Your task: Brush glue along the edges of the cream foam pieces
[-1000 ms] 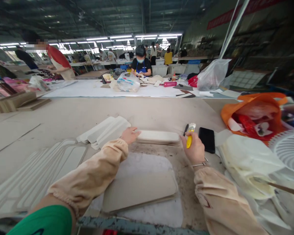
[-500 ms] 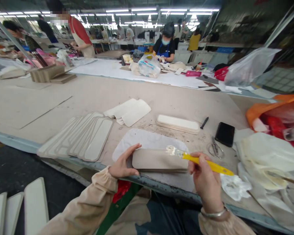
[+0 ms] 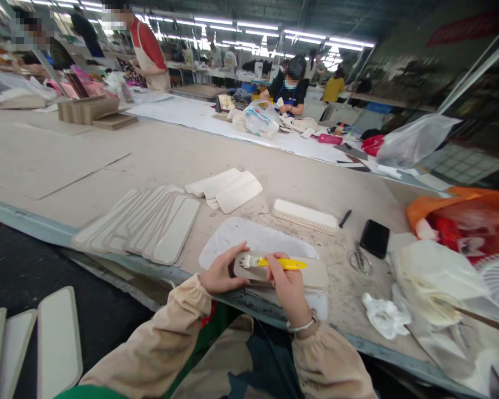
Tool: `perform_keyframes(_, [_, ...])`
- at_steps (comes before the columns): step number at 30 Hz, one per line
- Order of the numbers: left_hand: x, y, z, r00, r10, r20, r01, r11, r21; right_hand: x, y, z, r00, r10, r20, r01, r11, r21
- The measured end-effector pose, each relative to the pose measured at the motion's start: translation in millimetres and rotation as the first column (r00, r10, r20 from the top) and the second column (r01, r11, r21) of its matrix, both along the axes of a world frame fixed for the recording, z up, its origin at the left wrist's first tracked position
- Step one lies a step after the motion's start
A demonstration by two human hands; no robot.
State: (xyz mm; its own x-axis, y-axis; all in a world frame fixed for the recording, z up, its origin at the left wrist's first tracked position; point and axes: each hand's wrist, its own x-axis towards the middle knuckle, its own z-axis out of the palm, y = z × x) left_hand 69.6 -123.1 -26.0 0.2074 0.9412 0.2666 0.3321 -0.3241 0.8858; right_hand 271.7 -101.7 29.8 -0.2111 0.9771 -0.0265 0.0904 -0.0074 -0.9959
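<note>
We see the left hand (image 3: 222,271) at the left end of the grey board stack (image 3: 314,277), thumb and fingers spread apart, the thumb along the near side and the forefinger towards the far side. We take this straddling hold as a way to steady the pile; how hard it presses, we cannot tell.

The right hand (image 3: 289,282) has its fingers closed on the yellow handle of a brush (image 3: 283,264), whose bristles lie over the top board's left end, apparently touching it. Held low and nearly flat, it seems placed for broad contact.

The stack lies at the table's near edge, within easy reach of both hands, on a white sheet (image 3: 228,230) that probably shields the table (image 3: 170,144). To its left, we find pale-faced boards (image 3: 174,233) fanned out, perhaps so each can be picked up singly. Beyond the sheet sit overlapping white pieces (image 3: 239,191) and a neat narrow stack (image 3: 303,212). Scissors (image 3: 361,261) and a phone (image 3: 375,238) lie to the right, out of the brush's way.
</note>
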Motion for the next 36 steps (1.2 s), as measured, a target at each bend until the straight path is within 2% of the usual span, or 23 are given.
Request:
perform_keyframes(4, [-0.1,0.6,-1.6,0.999,0.014,-0.045,-0.014,1.000,-0.002,7.9,3.7,-1.5,0.989,-0.036,0.142,0.029,0.998,0.049])
perform_keyframes(8, [-0.2,0.8,0.8,0.994,0.021,-0.110,-0.018,1.000,0.022,38.1,7.9,8.2,0.951,-0.135,0.277,0.111,0.989,0.100])
perform_keyframes(15, [-0.7,1.7,2.7,0.988,0.017,-0.155,-0.007,0.998,0.063,114.7,17.4,22.5,0.786,-0.353,0.508,0.297,0.936,0.191])
perform_keyframes(18, [-0.6,2.0,2.2,0.987,0.016,-0.161,-0.004,0.997,0.076,132.4,16.5,27.0,0.717,-0.413,0.562,0.335,0.911,0.242])
perform_keyframes(20, [-0.6,2.1,1.7,0.986,0.021,-0.163,-0.007,0.996,0.087,131.1,12.4,30.1,0.690,-0.450,0.566,0.342,0.893,0.294])
perform_keyframes(21, [-0.5,2.1,1.3,0.986,0.022,-0.165,-0.008,0.996,0.089,125.6,9.3,31.3,0.702,-0.457,0.546,0.337,0.889,0.312])
perform_keyframes(23, [-0.6,1.9,0.5,0.985,0.020,-0.169,-0.005,0.996,0.092,105.3,1.5,32.0,0.790,-0.419,0.448,0.311,0.903,0.296])
perform_keyframes(26, [-0.6,1.4,-0.8,0.986,0.013,-0.168,0.002,0.996,0.088,59.8,-10.0,26.4,0.941,-0.257,0.221,0.229,0.963,0.145])
perform_keyframes(30, [-0.4,1.2,-1.9,0.988,0.006,-0.151,0.006,0.997,0.080,10.6,-16.5,10.1,0.996,-0.066,0.068,0.067,0.998,-0.013])
perform_keyframes(33, [-0.3,1.4,-2.0,0.988,0.004,-0.153,0.009,0.996,0.085,8.8,-14.1,1.6,0.995,-0.037,0.092,0.041,0.998,-0.042])
perform_keyframes(36, [-0.5,1.6,-1.7,0.988,0.003,-0.152,0.011,0.995,0.096,35.1,-9.2,0.9,0.980,-0.098,0.172,0.105,0.994,-0.029])
